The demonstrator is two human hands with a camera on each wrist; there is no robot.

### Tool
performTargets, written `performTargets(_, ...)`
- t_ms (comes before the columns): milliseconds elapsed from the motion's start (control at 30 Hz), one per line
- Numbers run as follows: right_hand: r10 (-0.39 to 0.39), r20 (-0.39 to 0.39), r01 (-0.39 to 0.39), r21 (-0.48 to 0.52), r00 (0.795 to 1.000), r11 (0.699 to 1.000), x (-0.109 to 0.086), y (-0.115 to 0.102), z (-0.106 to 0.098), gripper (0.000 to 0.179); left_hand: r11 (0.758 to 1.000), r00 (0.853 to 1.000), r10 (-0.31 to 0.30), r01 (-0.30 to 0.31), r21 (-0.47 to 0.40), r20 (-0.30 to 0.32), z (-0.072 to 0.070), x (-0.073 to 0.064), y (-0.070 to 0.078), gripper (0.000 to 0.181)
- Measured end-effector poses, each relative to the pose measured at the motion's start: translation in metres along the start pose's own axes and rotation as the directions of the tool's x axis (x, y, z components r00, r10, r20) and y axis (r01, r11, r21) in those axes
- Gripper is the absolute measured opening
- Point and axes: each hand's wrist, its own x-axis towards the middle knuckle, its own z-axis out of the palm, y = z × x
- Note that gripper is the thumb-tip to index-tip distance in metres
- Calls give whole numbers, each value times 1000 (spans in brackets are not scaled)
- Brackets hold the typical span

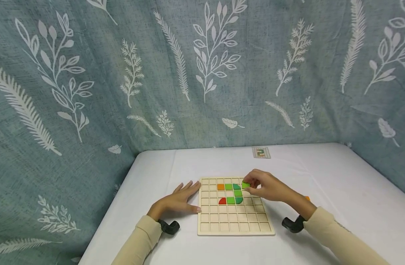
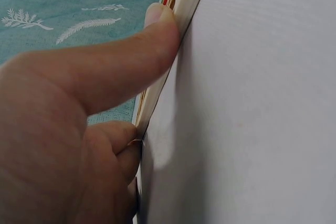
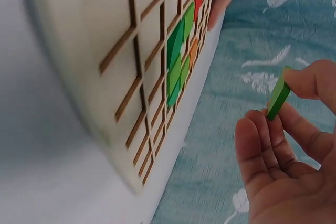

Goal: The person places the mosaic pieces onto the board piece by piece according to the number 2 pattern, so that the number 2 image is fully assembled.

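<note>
A wooden grid board (image 1: 235, 218) lies on the white table, its upper cells holding an orange square tile (image 1: 220, 187), light green squares, dark green rounded tiles and a red rounded tile (image 1: 222, 201). My right hand (image 1: 266, 184) pinches a light green square tile (image 3: 279, 94) between thumb and fingers, above the board's upper right part. In the right wrist view that tile is tilted and apart from the board. My left hand (image 1: 177, 200) touches the board's left edge, fingers spread and straight; the left wrist view shows its thumb (image 2: 161, 30) against the board's side.
A small pattern card (image 1: 261, 152) lies at the table's far side. Something orange (image 1: 307, 198) shows partly behind my right forearm. A blue-green leaf-print cloth (image 1: 202, 73) hangs behind the white table (image 1: 189, 162). Each wrist wears a black camera mount (image 1: 293, 224).
</note>
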Motion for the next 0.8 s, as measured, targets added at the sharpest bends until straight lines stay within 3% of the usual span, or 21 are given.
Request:
performTargets(333, -51, 57, 52, -12, 997, 999, 13, -16, 21, 17, 1000, 1000, 6, -7, -13, -4, 0, -1, 2, 104)
performTargets(800, -48, 131, 48, 4, 990, 999, 23, -25, 54, 12, 1000, 1000, 2, -2, -9, -7, -1, -2, 2, 105)
